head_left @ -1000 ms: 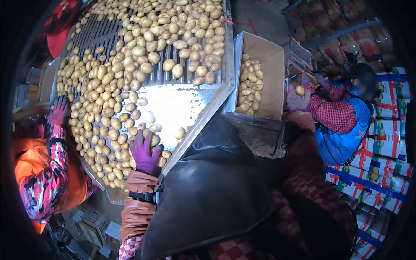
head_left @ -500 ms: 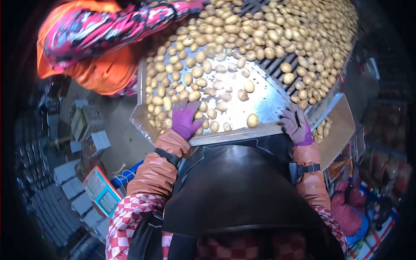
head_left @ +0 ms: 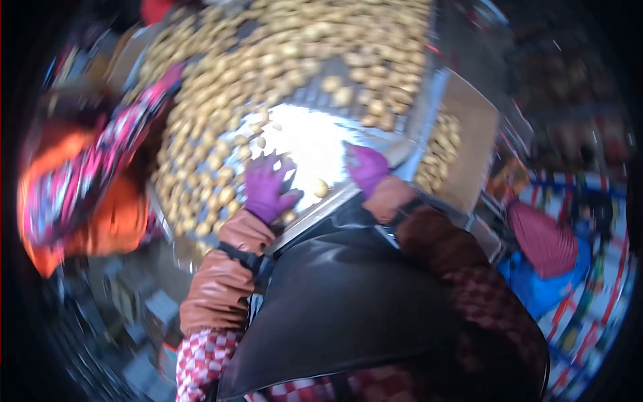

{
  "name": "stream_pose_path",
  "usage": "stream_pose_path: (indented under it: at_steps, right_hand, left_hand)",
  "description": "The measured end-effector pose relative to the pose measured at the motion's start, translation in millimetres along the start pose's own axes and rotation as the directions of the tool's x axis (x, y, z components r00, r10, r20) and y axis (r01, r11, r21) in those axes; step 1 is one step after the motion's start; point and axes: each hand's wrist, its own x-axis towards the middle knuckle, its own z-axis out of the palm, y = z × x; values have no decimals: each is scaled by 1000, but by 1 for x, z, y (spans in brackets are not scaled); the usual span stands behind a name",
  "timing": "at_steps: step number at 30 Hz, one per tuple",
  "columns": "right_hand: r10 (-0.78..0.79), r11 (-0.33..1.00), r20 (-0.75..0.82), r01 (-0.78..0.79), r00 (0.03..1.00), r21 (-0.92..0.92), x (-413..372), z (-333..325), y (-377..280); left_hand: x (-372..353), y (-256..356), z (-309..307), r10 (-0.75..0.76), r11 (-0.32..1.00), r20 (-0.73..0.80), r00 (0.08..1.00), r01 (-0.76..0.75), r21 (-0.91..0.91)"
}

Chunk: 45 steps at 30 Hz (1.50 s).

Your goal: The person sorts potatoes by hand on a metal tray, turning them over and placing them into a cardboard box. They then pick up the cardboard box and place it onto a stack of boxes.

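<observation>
My left hand [head_left: 268, 189], in a purple glove, lies with its fingers spread on the metal sorting surface, beside the potatoes [head_left: 201, 144]. I see nothing gripped in it. My right hand [head_left: 368, 169], also gloved, is over the surface near its front right edge, pointing left; blur and glare hide its fingertips. Between the two hands sits a single potato [head_left: 321, 187] by the front rim [head_left: 315, 218]. Strong glare whitens the bare metal [head_left: 308, 137] beyond them. Potatoes cover the left and far parts, some over dark slats [head_left: 335, 72].
At the right a cardboard-sided bin [head_left: 474, 144] holds more potatoes [head_left: 439, 151]. A co-worker in an orange vest [head_left: 124, 211] reaches over the left side. Another person [head_left: 544, 241] is low at the right. My dark apron [head_left: 348, 288] is against the front rim.
The view has swung to the right. My right hand has moved inward from the right edge, over the metal. My left hand is now among fewer potatoes, its fingers more spread.
</observation>
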Motion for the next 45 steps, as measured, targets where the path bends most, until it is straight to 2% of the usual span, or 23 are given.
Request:
stream_pose_path:
  at_steps: [1,4,7,8,9,10,11,14,15,16,18,20,22,23,24,26,28,31,34,40,43,44,45]
  right_hand:
    - [179,984,89,-177,980,-26,4,8,5]
    - [84,978,-60,-94,995,-187,7,3,-7]
    - [137,969,-80,-151,987,-195,7,-9,-19]
    - [157,963,-57,-166,986,-210,7,-13,-23]
    - [135,966,-95,-153,986,-209,7,-9,-19]
    - [123,967,-124,-147,985,-208,7,-4,-16]
    - [108,968,-149,-138,983,-210,7,0,-14]
    - [93,965,-171,-131,981,-225,5,0,-15]
    - [95,963,-175,-135,980,-233,6,0,-16]
    - [91,961,-181,-134,979,-243,7,-1,-16]
    - [88,961,-182,-132,979,-242,8,-2,-16]
    - [73,965,-201,-120,977,-233,7,1,-15]
    - [142,960,-140,-171,980,-223,8,-2,-18]
    - [171,956,-111,-192,979,-221,9,-4,-20]
    - [194,954,-70,-205,978,-217,9,-4,-19]
    - [155,955,-42,-160,987,-248,9,-3,-14]
    - [136,979,-76,-145,988,-143,6,0,-8]
    - [80,989,-41,-84,996,-122,0,12,10]
    - [150,983,82,-140,985,-117,5,1,-1]
    - [98,982,176,-66,980,-177,15,-11,-12]
    - [366,931,295,-340,883,-135,23,-17,-30]
    - [337,940,286,-307,897,-146,25,-14,-27]
    - [308,949,274,-273,911,-158,25,-13,-21]
  left_hand:
    - [13,2,8,-3,999,92,996,-2,45]
    - [32,-13,20,96,969,193,977,-136,205]
    - [49,-43,7,148,970,-107,983,-124,207]
    - [54,-41,-9,142,967,-129,981,-110,229]
    - [61,-44,-25,-14,996,-30,999,17,87]
    - [52,-73,-18,105,960,-222,969,-41,277]
    - [52,-97,-20,96,943,-248,964,-8,334]
    - [57,-197,-19,-319,904,-206,925,362,228]
    - [57,-242,5,-466,885,-197,862,456,-98]
    - [67,-236,12,-600,759,-142,788,503,-413]
    - [74,-174,-3,-598,785,-69,799,566,-249]
    - [56,-135,-15,-339,922,-104,935,308,-233]
    - [17,-127,3,-401,753,116,908,400,-523]
    - [-1,-108,0,-255,939,6,967,249,-239]
    - [-16,-84,-3,-77,993,-50,996,81,88]
    - [-38,-47,-14,-279,943,15,960,277,-184]
    - [-66,-48,-6,-147,986,-71,987,141,-85]
    - [-89,-52,-12,-181,982,-113,977,186,34]
    - [-116,-62,-16,-258,959,-144,955,272,85]
    - [-168,-52,-25,-564,825,-225,795,556,-104]
    - [-165,-33,-7,-638,759,-361,681,635,-143]
    - [-150,-19,-9,-634,755,-396,664,642,-132]
    - [-135,-7,-15,-579,814,-180,795,553,-175]
